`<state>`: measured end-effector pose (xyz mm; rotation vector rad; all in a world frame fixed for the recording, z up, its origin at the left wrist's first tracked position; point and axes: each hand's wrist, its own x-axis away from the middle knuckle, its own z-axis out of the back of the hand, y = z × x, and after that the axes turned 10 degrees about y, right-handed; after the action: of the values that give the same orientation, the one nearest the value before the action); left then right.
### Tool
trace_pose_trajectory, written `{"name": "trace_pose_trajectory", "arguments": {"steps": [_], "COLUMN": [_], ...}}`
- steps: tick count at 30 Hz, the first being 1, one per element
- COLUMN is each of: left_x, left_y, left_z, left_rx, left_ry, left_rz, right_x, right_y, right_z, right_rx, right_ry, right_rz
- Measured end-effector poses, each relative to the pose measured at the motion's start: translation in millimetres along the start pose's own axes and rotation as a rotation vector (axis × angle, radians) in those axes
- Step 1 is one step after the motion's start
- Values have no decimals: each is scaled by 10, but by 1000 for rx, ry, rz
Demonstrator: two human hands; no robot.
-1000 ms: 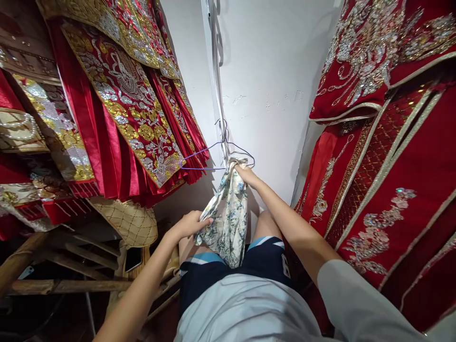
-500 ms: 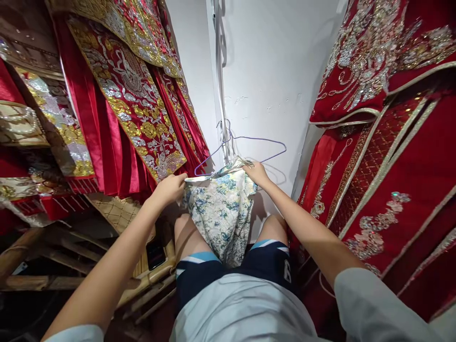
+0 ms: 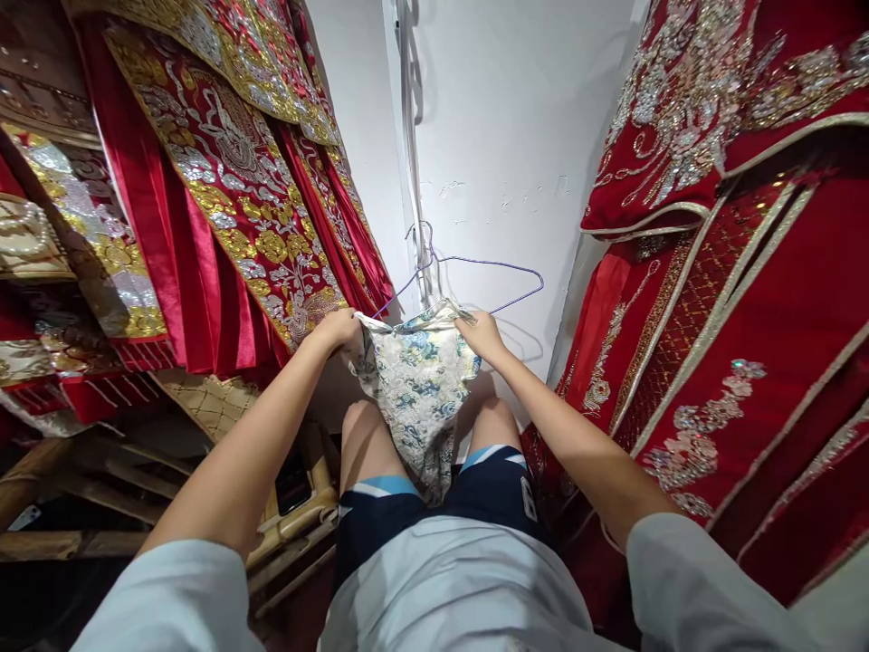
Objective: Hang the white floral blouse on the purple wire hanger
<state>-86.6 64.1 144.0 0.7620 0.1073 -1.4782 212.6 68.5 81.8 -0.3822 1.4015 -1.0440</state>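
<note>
A white garment with a blue and green floral print (image 3: 421,389) hangs between my two hands, its lower end above my lap. My left hand (image 3: 341,330) is closed on its upper left corner. On the other side, my right hand (image 3: 483,335) grips the upper right edge. Just behind the garment, a thin purple wire hanger (image 3: 489,263) hangs against the white wall by its hook. The garment covers the hanger's lower middle, so I cannot tell whether the two touch.
Red costumes with gold and silver embroidery (image 3: 258,199) hang at the left. More red beaded garments (image 3: 685,362) hang close on the right. A bamboo chair (image 3: 291,525) stands at lower left. White cables (image 3: 409,136) run down the wall.
My left hand has risen slightly, lifting the garment's left corner in front of the hanger's left end. The view has shifted a little. Both hands keep their hold.
</note>
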Motion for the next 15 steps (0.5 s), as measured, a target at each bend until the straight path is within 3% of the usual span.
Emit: {"name": "trace_pose_trajectory", "arguments": {"steps": [4, 10, 13, 15], "left_x": [57, 101, 78, 72], "left_y": [-28, 400, 498, 470], "left_z": [-16, -7, 19, 36], "left_rx": [50, 216, 117, 13], "left_ry": [29, 157, 219, 229], "left_rz": [-3, -231, -307, -342], "right_x": [15, 171, 183, 104], "right_y": [3, -75, -54, -1], "right_z": [-25, -217, -180, -45], "right_rx": [-17, -37, -52, -55], "right_ry": [-13, -52, -57, 10], "right_rz": [-15, -40, -16, 17]}}
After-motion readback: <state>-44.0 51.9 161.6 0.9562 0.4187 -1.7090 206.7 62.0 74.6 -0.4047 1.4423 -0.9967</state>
